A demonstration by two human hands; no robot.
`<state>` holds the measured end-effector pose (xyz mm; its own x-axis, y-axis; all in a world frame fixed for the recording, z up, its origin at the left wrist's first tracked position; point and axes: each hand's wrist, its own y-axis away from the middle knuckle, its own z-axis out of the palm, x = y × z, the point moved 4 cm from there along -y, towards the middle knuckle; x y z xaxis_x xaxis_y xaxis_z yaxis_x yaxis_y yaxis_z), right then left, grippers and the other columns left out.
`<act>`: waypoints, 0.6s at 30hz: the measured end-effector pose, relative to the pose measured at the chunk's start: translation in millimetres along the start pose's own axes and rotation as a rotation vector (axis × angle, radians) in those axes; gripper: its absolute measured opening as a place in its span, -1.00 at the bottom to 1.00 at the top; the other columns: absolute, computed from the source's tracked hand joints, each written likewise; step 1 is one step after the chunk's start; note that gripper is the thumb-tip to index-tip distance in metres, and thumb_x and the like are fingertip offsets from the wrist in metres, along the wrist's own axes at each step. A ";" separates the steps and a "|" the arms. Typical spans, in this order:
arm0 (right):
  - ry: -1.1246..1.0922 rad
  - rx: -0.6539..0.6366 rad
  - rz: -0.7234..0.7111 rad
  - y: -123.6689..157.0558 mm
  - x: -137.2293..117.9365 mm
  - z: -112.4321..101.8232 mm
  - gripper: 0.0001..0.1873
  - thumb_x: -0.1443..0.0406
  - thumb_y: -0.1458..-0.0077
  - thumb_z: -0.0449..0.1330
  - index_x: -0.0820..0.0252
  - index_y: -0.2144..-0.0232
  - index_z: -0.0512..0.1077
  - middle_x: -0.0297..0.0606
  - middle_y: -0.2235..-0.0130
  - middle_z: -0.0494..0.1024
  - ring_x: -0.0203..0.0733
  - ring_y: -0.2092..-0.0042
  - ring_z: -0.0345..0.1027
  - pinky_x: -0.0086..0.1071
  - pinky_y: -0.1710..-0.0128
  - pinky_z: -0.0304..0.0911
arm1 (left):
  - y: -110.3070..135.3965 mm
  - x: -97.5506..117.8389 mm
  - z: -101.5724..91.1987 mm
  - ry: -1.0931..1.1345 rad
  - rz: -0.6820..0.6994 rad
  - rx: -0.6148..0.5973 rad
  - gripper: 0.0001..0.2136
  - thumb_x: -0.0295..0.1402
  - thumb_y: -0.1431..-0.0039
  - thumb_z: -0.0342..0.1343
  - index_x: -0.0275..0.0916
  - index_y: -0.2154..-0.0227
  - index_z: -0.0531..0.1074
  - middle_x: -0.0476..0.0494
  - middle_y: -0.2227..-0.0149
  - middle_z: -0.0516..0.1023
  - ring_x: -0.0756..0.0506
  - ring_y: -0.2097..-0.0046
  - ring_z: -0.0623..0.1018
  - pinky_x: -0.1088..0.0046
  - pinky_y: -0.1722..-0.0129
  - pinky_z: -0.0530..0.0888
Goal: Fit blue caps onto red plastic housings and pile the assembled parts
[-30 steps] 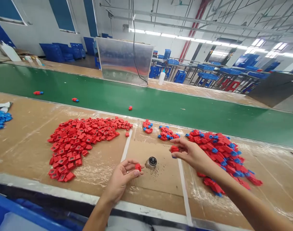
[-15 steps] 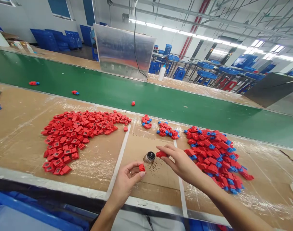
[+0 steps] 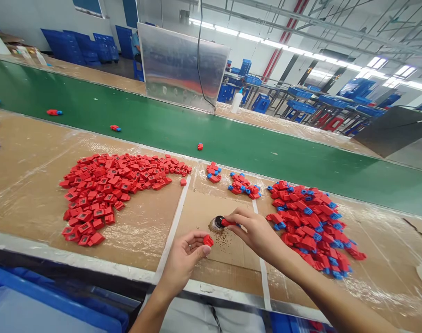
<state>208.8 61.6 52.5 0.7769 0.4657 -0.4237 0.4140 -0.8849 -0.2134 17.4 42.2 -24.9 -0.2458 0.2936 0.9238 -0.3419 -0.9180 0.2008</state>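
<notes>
Between thumb and fingers, my left hand [image 3: 187,256] pinches a small red plastic block [image 3: 208,240]. My right hand [image 3: 254,227] grips a red plastic piece [image 3: 226,222], mostly covered by its fingers, against the black top of a small round jar [image 3: 217,223]. A hint of blue shows under those fingers. The jar stands on a cardboard sheet [image 3: 200,208] with brown specks [image 3: 223,243] scattered around it. To the left spreads a heap of red blocks [image 3: 103,185]. Red pieces with blue ends form a pile [image 3: 308,222] to the right of my right hand.
Small groups of red-and-blue pieces [image 3: 239,183] lie behind the jar. Beyond the worktop runs a green conveyor belt [image 3: 155,125] with several pieces spaced along it. A metal panel [image 3: 183,69] and a white bottle [image 3: 236,101] stand past the belt. A blue crate [image 3: 51,296] is at lower left.
My right hand has moved slightly left, bringing its red piece onto the jar's top. The block in my left hand has turned a little. Pieces on the belt have shifted right.
</notes>
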 end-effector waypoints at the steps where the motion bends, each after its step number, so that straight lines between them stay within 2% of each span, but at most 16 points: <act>1: 0.007 -0.007 0.001 0.2 0.1 0.9 -0.87 0.39 -0.22 0.15 0.17 0.22 0.49 -0.21 0.26 0.51 -0.17 0.26 0.43 -0.32 0.26 0.33 | -0.1 0.0 0.1 -0.002 -0.002 -0.005 -0.71 -0.27 -0.01 0.34 -0.25 0.20 0.54 -0.14 0.25 0.60 -0.06 0.23 0.53 0.49 0.21 0.45; 5: 0.021 -0.017 0.002 -0.8 -1.1 -2.3 -0.86 0.37 -0.24 0.13 0.17 0.21 0.49 -0.20 0.26 0.52 -0.17 0.26 0.43 -0.32 0.27 0.33 | -0.2 0.2 -0.3 0.007 -0.015 -0.008 -0.67 -0.30 0.01 0.35 -0.25 0.15 0.54 -0.18 0.21 0.63 -0.11 0.15 0.55 0.42 0.09 0.45; 11: -0.012 0.085 0.011 -2.8 -5.3 -15.4 -0.85 0.32 -0.25 0.12 0.18 0.17 0.47 -0.15 0.21 0.54 -0.12 0.18 0.43 -0.26 0.19 0.35 | -1.4 1.9 0.7 0.002 -0.025 -0.025 -0.70 -0.30 0.00 0.34 -0.24 0.17 0.57 -0.18 0.20 0.65 -0.12 0.15 0.56 0.41 0.08 0.44; 18: 0.014 0.006 0.007 -1.0 -4.9 -1.4 -0.85 0.36 -0.25 0.12 0.16 0.22 0.50 -0.18 0.25 0.53 -0.16 0.24 0.43 -0.30 0.25 0.34 | 1.3 4.1 1.9 -0.008 -0.032 -0.041 -0.71 -0.26 -0.02 0.32 -0.23 0.17 0.56 -0.16 0.21 0.63 -0.11 0.16 0.54 0.44 0.11 0.44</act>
<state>205.3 60.2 56.1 0.7863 0.4595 -0.4130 0.4058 -0.8882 -0.2156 17.7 41.7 -20.2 -0.2264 0.3207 0.9197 -0.3862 -0.8964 0.2175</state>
